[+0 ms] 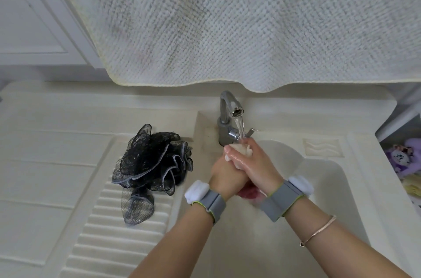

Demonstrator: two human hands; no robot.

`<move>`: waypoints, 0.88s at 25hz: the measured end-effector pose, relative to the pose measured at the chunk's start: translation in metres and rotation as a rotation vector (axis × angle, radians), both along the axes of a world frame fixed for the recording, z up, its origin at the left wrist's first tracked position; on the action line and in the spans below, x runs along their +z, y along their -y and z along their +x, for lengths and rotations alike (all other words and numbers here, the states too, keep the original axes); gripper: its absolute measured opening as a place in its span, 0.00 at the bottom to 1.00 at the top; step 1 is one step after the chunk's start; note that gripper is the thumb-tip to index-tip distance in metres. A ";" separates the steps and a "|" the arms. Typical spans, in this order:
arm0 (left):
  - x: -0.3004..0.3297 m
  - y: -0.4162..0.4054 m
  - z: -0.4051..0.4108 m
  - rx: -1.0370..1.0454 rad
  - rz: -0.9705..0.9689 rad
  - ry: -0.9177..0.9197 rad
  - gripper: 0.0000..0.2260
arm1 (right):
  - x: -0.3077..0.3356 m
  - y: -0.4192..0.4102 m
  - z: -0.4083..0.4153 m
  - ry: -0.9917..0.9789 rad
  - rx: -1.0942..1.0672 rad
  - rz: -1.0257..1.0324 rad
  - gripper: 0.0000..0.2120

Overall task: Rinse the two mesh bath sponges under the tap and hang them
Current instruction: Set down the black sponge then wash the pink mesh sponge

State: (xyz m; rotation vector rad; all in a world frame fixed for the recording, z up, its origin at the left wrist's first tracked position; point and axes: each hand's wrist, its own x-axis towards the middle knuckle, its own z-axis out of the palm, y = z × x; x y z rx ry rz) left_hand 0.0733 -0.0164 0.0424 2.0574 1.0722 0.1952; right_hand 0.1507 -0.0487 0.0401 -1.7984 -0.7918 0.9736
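Both hands meet over the sink [330, 177], directly under the running tap [230, 107]. Left hand [224, 175] and right hand [255, 164] are pressed together, fingers curled round a white sponge [241, 149] squeezed between them; a pinkish-red patch shows below the wrists, possibly part of the same sponge, but it is too blurred to tell. The water stream [239, 126] falls onto the right hand's knuckles. The black sponge [151, 164] lies on the ribbed draining surface [114, 232] left of the sink, well apart from the hands. Grey wristbands [210, 202] on both wrists. A pale towel [227, 22] hangs above the tap.
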 end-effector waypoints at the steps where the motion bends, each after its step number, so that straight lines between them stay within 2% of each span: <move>1: 0.000 0.000 0.002 0.008 0.055 -0.014 0.20 | 0.001 -0.002 0.002 0.067 0.003 -0.029 0.21; 3: -0.001 -0.003 0.006 0.008 0.083 -0.070 0.15 | 0.004 -0.006 0.005 0.094 -0.056 -0.066 0.14; 6: 0.001 -0.003 0.014 0.077 0.062 -0.170 0.03 | 0.000 -0.015 0.009 0.076 -0.110 -0.061 0.12; 8: 0.004 -0.004 0.014 0.161 0.031 -0.191 0.09 | -0.007 -0.019 0.010 0.060 -0.141 -0.057 0.11; 11: -0.004 -0.007 0.017 0.096 0.012 -0.176 0.06 | -0.012 -0.023 0.011 -0.016 -0.206 -0.041 0.13; 12: -0.005 -0.008 0.016 0.094 0.035 -0.162 0.08 | -0.012 -0.024 0.012 -0.028 -0.222 -0.043 0.14; 14: -0.007 -0.008 0.013 0.139 -0.104 -0.022 0.13 | -0.013 -0.023 0.013 -0.078 -0.274 -0.034 0.14; 16: -0.014 -0.011 0.003 0.145 -0.213 0.219 0.27 | -0.012 -0.020 0.019 -0.222 -0.361 -0.001 0.13; 18: -0.021 -0.015 -0.011 0.165 -0.172 0.322 0.37 | -0.011 -0.016 0.024 -0.364 -0.485 0.057 0.12; 19: -0.025 -0.018 -0.019 0.172 -0.222 0.351 0.42 | -0.011 -0.014 0.025 -0.416 -0.556 0.091 0.12; 21: -0.030 -0.017 -0.024 0.145 -0.558 0.504 0.45 | -0.011 -0.011 0.025 -0.538 -0.628 0.147 0.14; 22: -0.027 -0.012 -0.024 0.120 -0.685 0.540 0.41 | -0.010 -0.008 0.021 -0.622 -0.587 0.156 0.14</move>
